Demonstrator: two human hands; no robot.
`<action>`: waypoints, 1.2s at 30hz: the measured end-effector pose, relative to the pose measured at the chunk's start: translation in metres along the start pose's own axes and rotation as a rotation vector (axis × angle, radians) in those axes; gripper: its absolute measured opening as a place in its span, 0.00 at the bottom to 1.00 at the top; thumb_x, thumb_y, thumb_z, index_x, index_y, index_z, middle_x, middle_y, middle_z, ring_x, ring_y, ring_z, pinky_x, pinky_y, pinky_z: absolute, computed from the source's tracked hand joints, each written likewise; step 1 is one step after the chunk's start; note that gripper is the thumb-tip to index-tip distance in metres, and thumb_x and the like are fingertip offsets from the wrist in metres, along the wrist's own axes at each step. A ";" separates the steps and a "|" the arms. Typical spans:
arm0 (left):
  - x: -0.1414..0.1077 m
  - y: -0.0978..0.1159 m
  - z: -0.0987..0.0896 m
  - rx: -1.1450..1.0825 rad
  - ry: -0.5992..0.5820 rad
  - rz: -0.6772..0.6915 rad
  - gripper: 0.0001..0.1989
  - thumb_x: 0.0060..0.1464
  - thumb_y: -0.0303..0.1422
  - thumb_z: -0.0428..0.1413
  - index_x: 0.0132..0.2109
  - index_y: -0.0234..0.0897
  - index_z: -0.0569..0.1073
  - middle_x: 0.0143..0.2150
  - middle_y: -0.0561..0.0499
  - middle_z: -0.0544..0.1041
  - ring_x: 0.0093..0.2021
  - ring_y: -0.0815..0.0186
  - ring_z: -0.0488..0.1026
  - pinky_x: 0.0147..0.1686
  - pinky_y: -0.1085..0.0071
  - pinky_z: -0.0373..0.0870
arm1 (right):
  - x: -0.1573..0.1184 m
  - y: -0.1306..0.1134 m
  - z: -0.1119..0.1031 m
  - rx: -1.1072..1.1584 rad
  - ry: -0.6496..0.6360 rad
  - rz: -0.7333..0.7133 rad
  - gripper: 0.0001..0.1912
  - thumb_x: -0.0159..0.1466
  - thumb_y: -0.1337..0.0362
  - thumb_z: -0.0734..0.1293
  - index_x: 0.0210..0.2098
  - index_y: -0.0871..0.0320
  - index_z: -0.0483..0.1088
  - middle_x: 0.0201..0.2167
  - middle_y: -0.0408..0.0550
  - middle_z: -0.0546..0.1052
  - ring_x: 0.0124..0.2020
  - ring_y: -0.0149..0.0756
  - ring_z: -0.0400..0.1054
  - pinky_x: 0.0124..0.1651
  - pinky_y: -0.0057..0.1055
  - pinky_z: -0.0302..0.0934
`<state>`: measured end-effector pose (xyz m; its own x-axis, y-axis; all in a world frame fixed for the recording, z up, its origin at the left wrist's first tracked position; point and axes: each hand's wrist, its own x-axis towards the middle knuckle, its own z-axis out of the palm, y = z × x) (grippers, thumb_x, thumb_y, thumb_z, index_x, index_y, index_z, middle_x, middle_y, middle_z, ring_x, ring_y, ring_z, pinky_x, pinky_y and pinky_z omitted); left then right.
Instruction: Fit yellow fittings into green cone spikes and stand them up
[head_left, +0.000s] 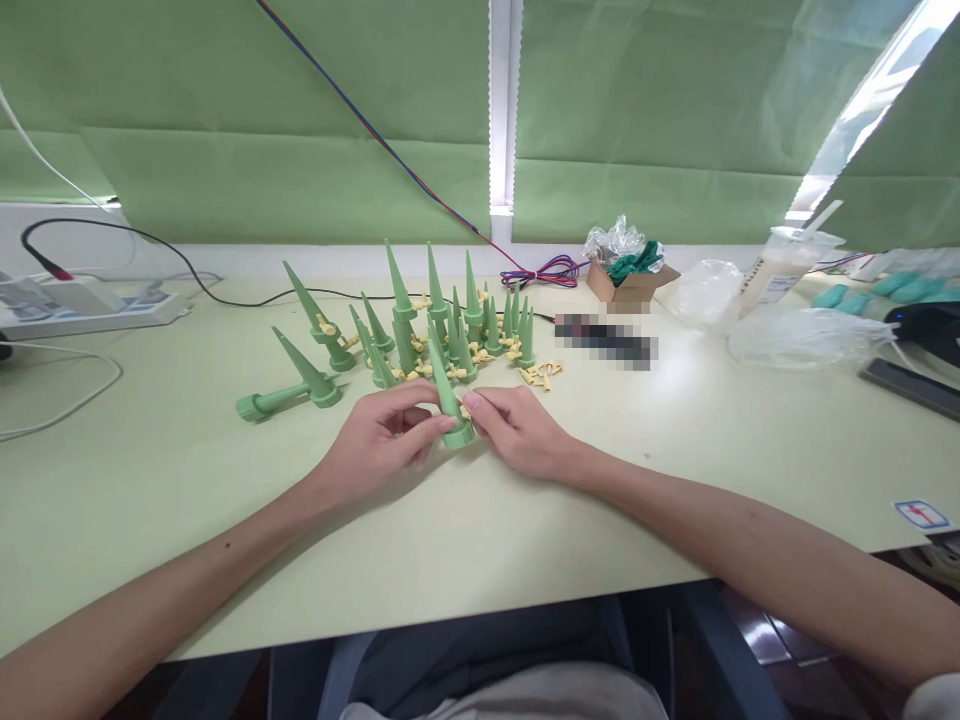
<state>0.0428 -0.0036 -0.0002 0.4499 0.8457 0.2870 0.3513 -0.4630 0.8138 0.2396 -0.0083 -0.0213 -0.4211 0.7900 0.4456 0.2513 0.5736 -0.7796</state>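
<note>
A green plastic watering spike (445, 395) stands point up, leaning slightly, just above or on the table. My left hand (386, 430) is closed around its lower part, thumb on the base collar. From the other side, my right hand (517, 425) pinches at the spike's base. A bit of a small yellow valve (466, 414) shows at those fingertips, mostly hidden by them. Behind my hands stand several more green spikes (401, 285), many with yellow valves attached. A few loose yellow valves (541, 376) lie to the right of this group.
On the left lie a spike joined to a green tube (277, 400) and a power strip (97, 305). Coiled red-blue wire (541, 272), a small cardboard box (626, 287), plastic bags (810, 340) and a drink cup (780, 265) are at the back and right. The table's front edge (450, 612) is nearest me.
</note>
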 end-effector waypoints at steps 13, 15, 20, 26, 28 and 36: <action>-0.001 -0.003 0.001 0.101 0.104 0.006 0.08 0.60 0.38 0.55 0.39 0.38 0.70 0.32 0.53 0.70 0.22 0.74 0.65 0.21 0.77 0.64 | 0.004 -0.003 0.002 -0.034 0.081 0.071 0.23 0.73 0.55 0.53 0.23 0.57 0.57 0.17 0.38 0.57 0.22 0.28 0.52 0.28 0.28 0.46; -0.001 -0.002 0.001 0.063 0.130 -0.052 0.09 0.62 0.39 0.53 0.41 0.39 0.69 0.25 0.56 0.69 0.20 0.73 0.65 0.21 0.76 0.64 | 0.004 -0.004 0.001 -0.036 0.109 0.070 0.23 0.73 0.54 0.53 0.24 0.57 0.58 0.18 0.38 0.58 0.22 0.28 0.53 0.29 0.28 0.47; 0.001 0.000 -0.004 -0.035 0.077 -0.158 0.22 0.65 0.45 0.47 0.29 0.35 0.70 0.18 0.54 0.68 0.17 0.72 0.64 0.21 0.75 0.63 | 0.005 -0.001 -0.001 -0.104 0.138 0.031 0.20 0.72 0.55 0.54 0.27 0.57 0.61 0.20 0.37 0.59 0.23 0.28 0.53 0.30 0.26 0.48; 0.002 -0.012 -0.005 -0.185 -0.176 -0.324 0.28 0.64 0.50 0.46 0.28 0.33 0.76 0.15 0.50 0.70 0.13 0.73 0.61 0.14 0.76 0.55 | 0.004 0.006 -0.001 -0.166 0.072 -0.048 0.18 0.72 0.56 0.56 0.27 0.56 0.58 0.20 0.36 0.57 0.22 0.27 0.50 0.29 0.26 0.47; 0.002 -0.015 -0.005 -0.213 -0.194 -0.345 0.28 0.64 0.50 0.47 0.29 0.33 0.77 0.15 0.50 0.70 0.12 0.74 0.59 0.13 0.77 0.52 | 0.004 0.007 -0.001 -0.185 0.060 -0.056 0.18 0.72 0.57 0.56 0.27 0.56 0.58 0.20 0.36 0.56 0.22 0.28 0.49 0.29 0.26 0.46; 0.002 -0.008 -0.005 -0.234 -0.178 -0.296 0.24 0.62 0.49 0.50 0.33 0.34 0.76 0.13 0.53 0.68 0.13 0.74 0.58 0.15 0.78 0.55 | 0.002 0.007 -0.002 -0.165 0.052 -0.076 0.17 0.72 0.57 0.56 0.28 0.56 0.60 0.20 0.37 0.59 0.21 0.28 0.50 0.29 0.26 0.47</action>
<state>0.0370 0.0031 -0.0033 0.4996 0.8647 -0.0522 0.3004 -0.1164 0.9467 0.2422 -0.0019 -0.0252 -0.3994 0.7508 0.5261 0.3617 0.6564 -0.6621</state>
